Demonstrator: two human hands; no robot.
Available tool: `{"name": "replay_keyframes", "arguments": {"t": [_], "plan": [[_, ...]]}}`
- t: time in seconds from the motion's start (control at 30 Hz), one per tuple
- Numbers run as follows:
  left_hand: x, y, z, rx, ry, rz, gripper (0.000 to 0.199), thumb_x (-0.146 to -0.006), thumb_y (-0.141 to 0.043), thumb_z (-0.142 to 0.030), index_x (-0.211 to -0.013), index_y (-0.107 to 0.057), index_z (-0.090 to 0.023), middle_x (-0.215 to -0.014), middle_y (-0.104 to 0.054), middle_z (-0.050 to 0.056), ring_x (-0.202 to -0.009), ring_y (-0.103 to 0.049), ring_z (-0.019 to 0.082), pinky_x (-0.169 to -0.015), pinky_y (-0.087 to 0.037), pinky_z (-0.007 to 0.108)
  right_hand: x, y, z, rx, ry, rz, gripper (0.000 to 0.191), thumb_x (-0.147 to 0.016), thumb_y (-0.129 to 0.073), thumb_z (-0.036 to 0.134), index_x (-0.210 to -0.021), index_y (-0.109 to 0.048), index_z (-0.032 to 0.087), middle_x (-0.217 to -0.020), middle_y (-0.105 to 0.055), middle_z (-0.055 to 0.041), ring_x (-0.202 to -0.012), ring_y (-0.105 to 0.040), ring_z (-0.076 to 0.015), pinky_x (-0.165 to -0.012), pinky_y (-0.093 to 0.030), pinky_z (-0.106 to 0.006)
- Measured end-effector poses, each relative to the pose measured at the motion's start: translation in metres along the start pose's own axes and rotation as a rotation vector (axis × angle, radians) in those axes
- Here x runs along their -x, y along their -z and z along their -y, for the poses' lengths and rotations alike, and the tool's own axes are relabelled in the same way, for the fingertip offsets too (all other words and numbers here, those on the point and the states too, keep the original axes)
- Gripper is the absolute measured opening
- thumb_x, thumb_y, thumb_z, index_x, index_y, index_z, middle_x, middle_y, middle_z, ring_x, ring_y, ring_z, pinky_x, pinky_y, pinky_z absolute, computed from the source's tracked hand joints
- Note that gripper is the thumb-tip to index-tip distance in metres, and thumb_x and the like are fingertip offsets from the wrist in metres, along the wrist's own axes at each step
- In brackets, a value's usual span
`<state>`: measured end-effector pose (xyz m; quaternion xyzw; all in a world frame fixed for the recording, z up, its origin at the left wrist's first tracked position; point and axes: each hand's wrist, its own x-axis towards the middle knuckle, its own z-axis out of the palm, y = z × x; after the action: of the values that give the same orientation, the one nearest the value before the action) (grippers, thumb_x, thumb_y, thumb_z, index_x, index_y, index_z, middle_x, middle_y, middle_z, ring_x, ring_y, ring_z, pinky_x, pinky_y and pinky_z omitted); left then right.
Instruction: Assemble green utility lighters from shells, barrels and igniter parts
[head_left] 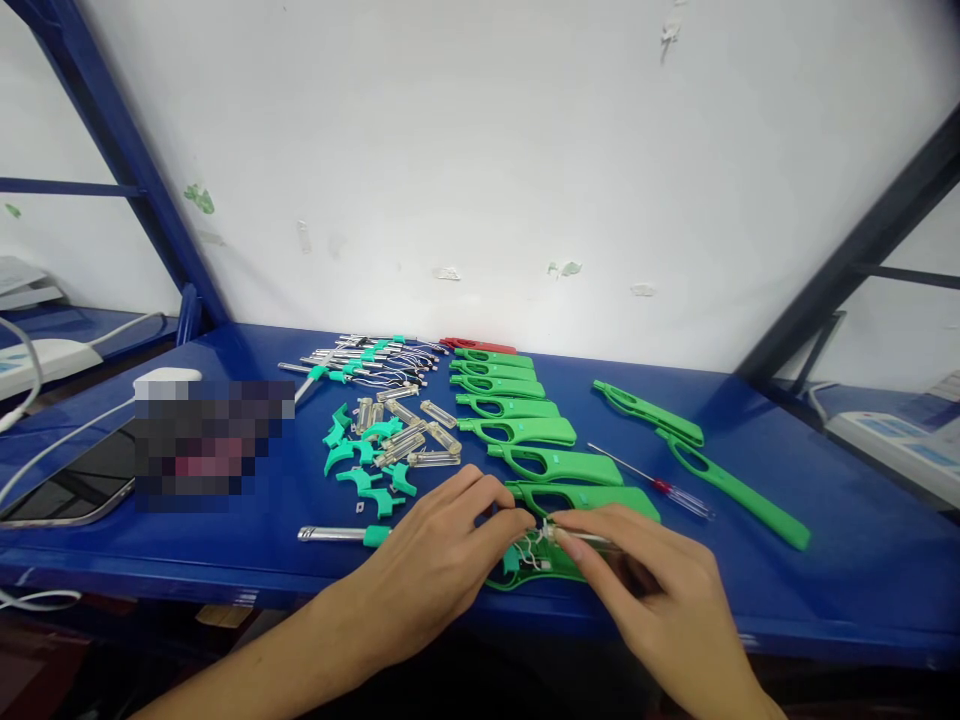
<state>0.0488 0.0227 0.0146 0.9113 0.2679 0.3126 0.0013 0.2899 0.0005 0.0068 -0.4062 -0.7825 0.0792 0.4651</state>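
Observation:
At the table's front edge lies an open green lighter casing (501, 582), with white wires (531, 552) and a teal piece (511, 560) inside it. My right hand (660, 580) pinches a clear fuel tank (591, 538) by its valve end, over the casing. The fingers of my left hand (450, 545) are closed at the valve and wires; whatever is between their tips is too small to make out. A metal lighter tube (330, 534) with a teal collar sticks out to the left, partly behind my left hand.
Several green casings (525, 432) and a red one (480, 346) form a column. Left of them lie clear tanks (435, 460), teal triggers (341, 455) and wired metal tubes (367, 355). A screwdriver (660, 486) and two casing halves (739, 490) lie right; a phone (75, 485) lies left.

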Motion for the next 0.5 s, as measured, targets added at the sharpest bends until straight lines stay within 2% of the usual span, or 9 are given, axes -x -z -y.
{"name": "replay_keyframes", "arguments": {"t": [0.3,0.5], "plan": [[-0.0016,0.0,-0.0017,-0.012,0.001,0.014,0.017,-0.109,-0.052,-0.01,-0.12,-0.063,-0.015,-0.106,-0.067,0.007,-0.095,-0.058,0.023,-0.087,-0.055,0.037,-0.0005,0.0003,0.0011,-0.008,0.013,-0.01,0.01,-0.102,-0.072,0.023,-0.106,-0.078,0.03,-0.094,-0.082,0.004,-0.076,-0.079,-0.0144,-0.069,-0.06,-0.021],[-0.0046,-0.0007,-0.0016,-0.025,-0.005,0.006,0.018,-0.112,-0.047,-0.014,-0.116,-0.065,-0.015,-0.104,-0.068,0.007,-0.095,-0.061,0.023,-0.087,-0.055,0.037,0.0003,0.0002,0.0005,-0.005,0.004,-0.015,0.01,-0.101,-0.073,0.023,-0.107,-0.078,0.03,-0.094,-0.082,0.0027,-0.077,-0.079,-0.0157,-0.066,-0.06,-0.023]]}}
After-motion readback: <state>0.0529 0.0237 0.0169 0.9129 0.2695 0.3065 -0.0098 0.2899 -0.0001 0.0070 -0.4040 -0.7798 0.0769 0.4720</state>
